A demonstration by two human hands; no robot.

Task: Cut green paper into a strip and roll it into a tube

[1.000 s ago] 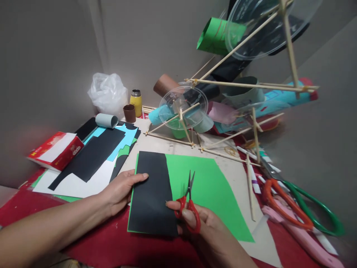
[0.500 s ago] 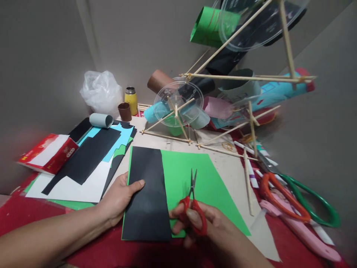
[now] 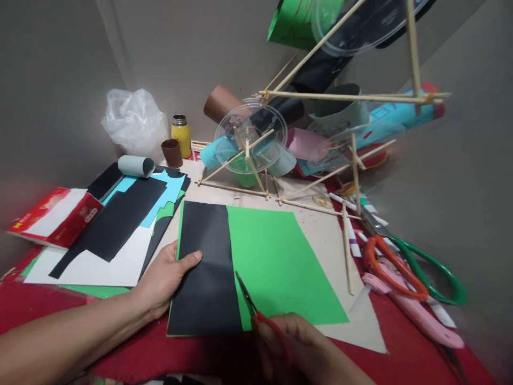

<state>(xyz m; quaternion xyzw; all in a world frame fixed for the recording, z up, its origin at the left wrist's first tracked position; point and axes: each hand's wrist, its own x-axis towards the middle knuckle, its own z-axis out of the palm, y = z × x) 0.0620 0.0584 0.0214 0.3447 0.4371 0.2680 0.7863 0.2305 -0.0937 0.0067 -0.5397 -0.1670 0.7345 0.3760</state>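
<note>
My left hand grips the left edge of a black paper sheet laid over a larger green paper sheet; the thumb presses on top and the fingers go underneath. In my right hand is a pair of small red-handled scissors. Their blades are nearly closed and point up and left, over the right edge of the black sheet near its lower part. The fingers in the handles are partly hidden and slightly blurred.
On the left lie paper scraps and a red box. A stick frame with a clear plastic wheel and paper tubes stands behind. To the right are large scissors and a pink tool. A yellow bottle stands at the back.
My right hand has moved down and turned the scissors, so the blades now tilt left toward the black sheet and have closed somewhat. My left hand keeps its hold; the view has shifted slightly.
</note>
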